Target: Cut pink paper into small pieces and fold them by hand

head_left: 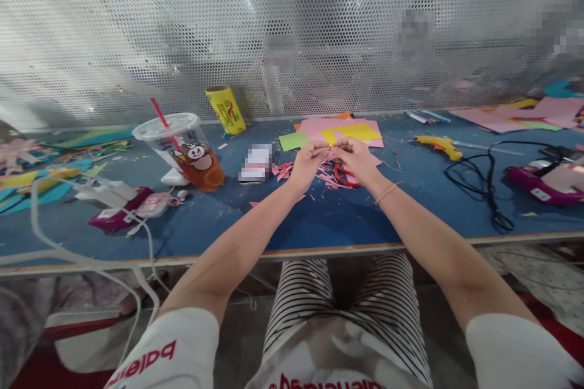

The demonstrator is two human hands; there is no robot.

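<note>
Both my hands meet over the middle of the blue table, thumbs and forefingers pinched together. Between them is a small piece of pink paper point(331, 155), mostly covered by the fingertips. My left hand point(312, 161) closes on it from one side, my right hand point(353, 155) from the other. Under and around the hands lie pink paper scraps point(335, 179) and a red loop point(349, 179) whose kind I cannot make out. Just beyond are sheets of pink paper point(314, 127), yellow paper point(360, 132) and green paper point(292, 141).
Left of the hands are a phone point(255, 164), a lidded drink cup point(191, 155) with a red straw, and a yellow can-like cylinder point(227, 110). A purple power strip point(118, 213) trails white cables. On the right lie a yellow glue gun point(440, 146) and its black cord point(490, 185).
</note>
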